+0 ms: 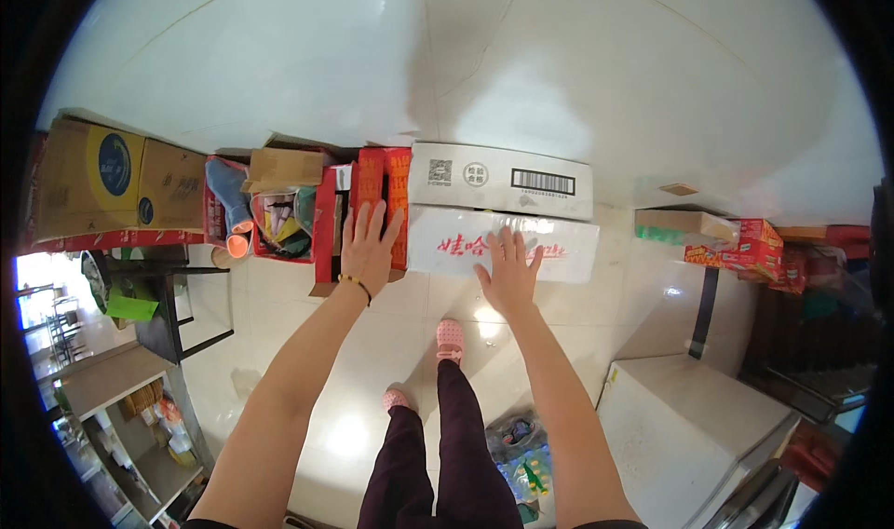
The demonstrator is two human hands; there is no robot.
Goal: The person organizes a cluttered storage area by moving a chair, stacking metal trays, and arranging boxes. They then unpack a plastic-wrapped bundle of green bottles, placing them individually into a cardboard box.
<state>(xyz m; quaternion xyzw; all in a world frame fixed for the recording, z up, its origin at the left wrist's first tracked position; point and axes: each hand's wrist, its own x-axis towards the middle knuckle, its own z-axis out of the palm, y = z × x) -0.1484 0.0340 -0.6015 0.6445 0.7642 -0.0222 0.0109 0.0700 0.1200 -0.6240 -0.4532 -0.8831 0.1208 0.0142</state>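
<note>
Both my arms reach forward toward a row of boxes along the wall. My left hand [370,254], with a beaded bracelet at the wrist, has its fingers spread in front of an upright red box [397,180]. My right hand [509,276] is open too, its fingers over the front face of a white carton [570,248] with red print. Whether either hand touches a box, I cannot tell. A second white carton [501,198], bearing a barcode and a square code, adjoins the first on its wall side.
Left along the wall are an open red box [261,251] of mixed items, a blue-grey boot [226,189] and a brown carton [84,184]. A black-framed stool [168,305] stands at left. A white cabinet [689,427] is at lower right; red packages [756,250] lie beyond it.
</note>
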